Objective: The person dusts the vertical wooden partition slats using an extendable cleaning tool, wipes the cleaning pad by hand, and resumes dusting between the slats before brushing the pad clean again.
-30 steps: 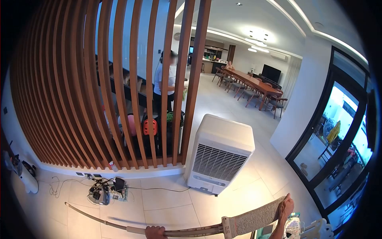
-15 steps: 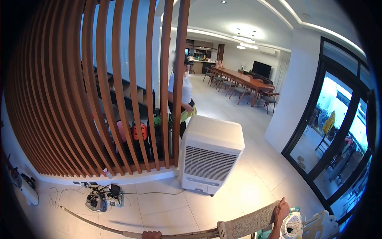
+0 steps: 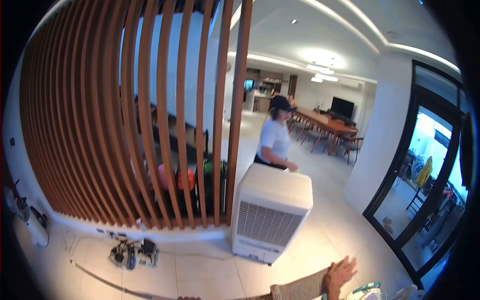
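Note:
A long tube runs along the bottom of the view and meets a flat head with a grey, textured pad. Only the knuckles of my left hand show at the bottom edge, closed around the tube. My right hand is at the right end of the pad, its fingers apart and slightly blurred. Whether its palm touches the pad is unclear.
A white air cooler stands ahead, with a person in a cap behind it. Wooden slats rise at left, above cables and devices. Glass doors are at right.
The person has come out from behind the slats to behind the cooler. My right hand's fingers have opened from the pad's end. The tube and my left hand sit lower in view.

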Action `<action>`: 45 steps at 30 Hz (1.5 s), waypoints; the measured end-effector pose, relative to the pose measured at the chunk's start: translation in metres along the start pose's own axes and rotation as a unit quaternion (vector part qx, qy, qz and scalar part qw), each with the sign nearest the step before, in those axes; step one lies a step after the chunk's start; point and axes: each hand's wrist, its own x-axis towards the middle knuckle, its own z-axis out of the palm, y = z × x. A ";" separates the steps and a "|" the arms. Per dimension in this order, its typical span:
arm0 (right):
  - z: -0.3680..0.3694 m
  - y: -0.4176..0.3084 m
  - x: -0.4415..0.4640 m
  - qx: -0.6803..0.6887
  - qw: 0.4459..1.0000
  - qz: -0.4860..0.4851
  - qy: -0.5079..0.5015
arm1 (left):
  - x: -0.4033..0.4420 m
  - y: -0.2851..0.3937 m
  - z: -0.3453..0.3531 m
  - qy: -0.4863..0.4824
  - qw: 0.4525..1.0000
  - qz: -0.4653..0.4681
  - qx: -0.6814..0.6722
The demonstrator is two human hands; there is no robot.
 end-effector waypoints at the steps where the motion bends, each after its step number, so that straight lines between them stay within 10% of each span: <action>1: 0.010 -0.014 -0.012 -0.009 1.000 -0.019 -0.009 | 0.000 0.005 -0.001 0.012 1.000 -0.004 0.001; 10: -0.006 -0.091 -0.127 0.082 0.979 -0.165 -0.089 | -0.021 -0.006 -0.011 -0.036 0.998 -0.053 0.028; 17: -0.008 -0.048 -0.029 -0.032 0.999 0.020 0.029 | -0.026 -0.046 -0.039 -0.021 0.999 -0.048 0.014; 20: -0.022 -0.024 0.001 0.084 0.996 0.021 0.016 | -0.034 -0.085 -0.026 -0.207 0.972 -0.083 0.070; 30: -0.007 0.001 -0.014 0.138 0.988 -0.058 -0.036 | -0.068 -0.132 -0.032 -0.120 0.991 -0.062 0.004; 32: -0.024 -0.011 -0.028 0.301 0.933 -0.021 -0.194 | -0.078 -0.143 -0.029 -0.085 0.994 -0.062 -0.003; 39: 0.015 -0.073 -0.048 0.532 0.824 -0.024 -0.192 | -0.081 -0.175 -0.020 -0.074 0.993 -0.071 0.055; 45: 0.051 -0.103 -0.028 0.480 0.866 -0.027 -0.140 | -0.074 -0.162 -0.037 -0.044 0.992 -0.120 -0.015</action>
